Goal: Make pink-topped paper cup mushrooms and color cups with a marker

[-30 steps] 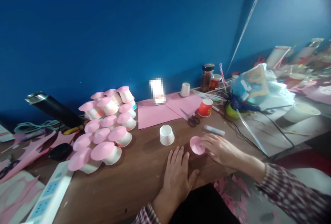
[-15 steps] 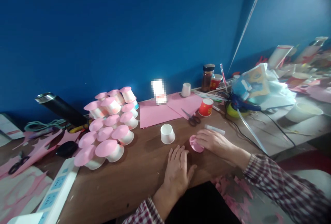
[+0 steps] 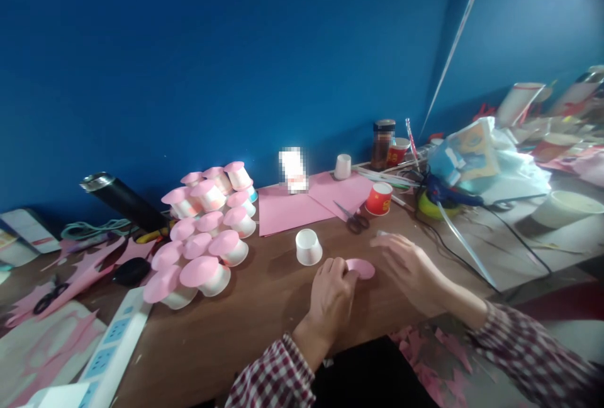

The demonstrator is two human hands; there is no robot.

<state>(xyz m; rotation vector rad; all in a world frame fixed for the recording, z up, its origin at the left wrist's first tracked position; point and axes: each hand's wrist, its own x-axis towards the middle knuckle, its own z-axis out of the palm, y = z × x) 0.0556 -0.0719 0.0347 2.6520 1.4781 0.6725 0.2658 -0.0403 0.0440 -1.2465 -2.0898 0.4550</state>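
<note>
A small pink paper disc (image 3: 362, 267) lies at the middle of the brown table (image 3: 264, 326). My left hand (image 3: 331, 298) has its fingers curled and pinches the disc's left edge. My right hand (image 3: 409, 268) hovers just right of the disc with fingers spread, holding nothing. An upturned white paper cup (image 3: 308, 247) stands just behind my left hand. A glue stick is mostly hidden behind my right hand.
A pile of pink-topped white cups (image 3: 205, 235) sits at left, a power strip (image 3: 111, 351) at the front left. Pink paper sheets (image 3: 295, 207), scissors (image 3: 353, 219), a red cup (image 3: 379, 198), a jar (image 3: 381, 144) and a glue gun with cord (image 3: 441, 197) lie behind.
My left hand has risen from lying flat and taken the disc's edge. My right hand has let the disc go and drawn back to the right.
</note>
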